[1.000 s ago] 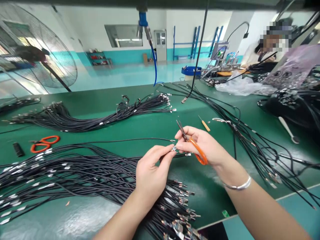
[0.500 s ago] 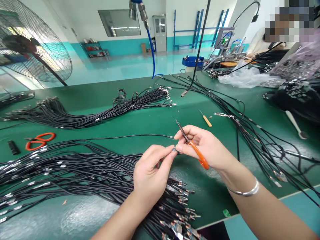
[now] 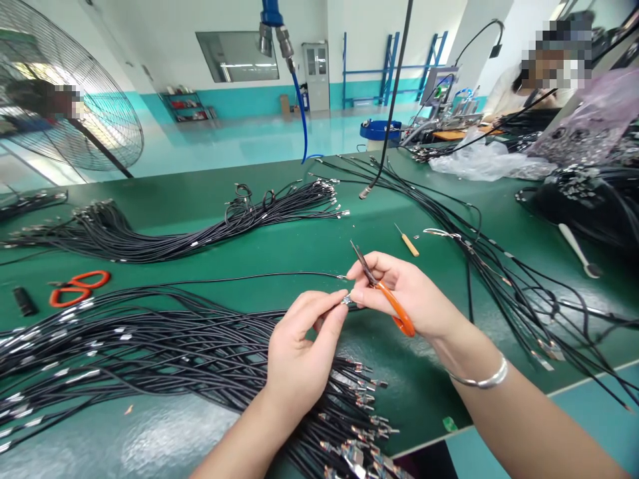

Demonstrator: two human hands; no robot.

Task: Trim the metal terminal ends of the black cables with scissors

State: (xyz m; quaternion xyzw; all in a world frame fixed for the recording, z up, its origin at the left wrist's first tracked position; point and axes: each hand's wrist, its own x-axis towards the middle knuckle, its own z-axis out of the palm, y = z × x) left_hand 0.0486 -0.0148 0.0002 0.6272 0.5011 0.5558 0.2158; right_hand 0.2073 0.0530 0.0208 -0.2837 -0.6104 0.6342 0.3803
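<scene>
Between thumb and forefinger, my left hand (image 3: 302,356) pinches a small metal connector (image 3: 346,300); whether a cable runs from it into the palm is hidden. My right hand (image 3: 399,286) meets it with thumb and fingertip at the connector. Tucked in that same hand are pliers (image 3: 383,289) with orange handles and slim dark jaws that point up and left. A single black cable (image 3: 249,275) ends in a metal tip close to my right fingertips. Below and left of my hands lies a thick bundle of black cables (image 3: 200,346), its metal-tipped ends partly under my left forearm.
Behind lies another cable bundle (image 3: 200,243). Orange-handled scissors (image 3: 80,288) and a black cap-like piece (image 3: 24,301) lie left. A wooden-handled pick (image 3: 408,241), loose cables (image 3: 449,219) and a white-handled brush (image 3: 579,249) lie right. A cable (image 3: 394,100) hangs overhead. A person sits back right.
Both hands stay almost in place, fingertips still together at the connector, the pliers still in my right hand. The view has shifted slightly.
</scene>
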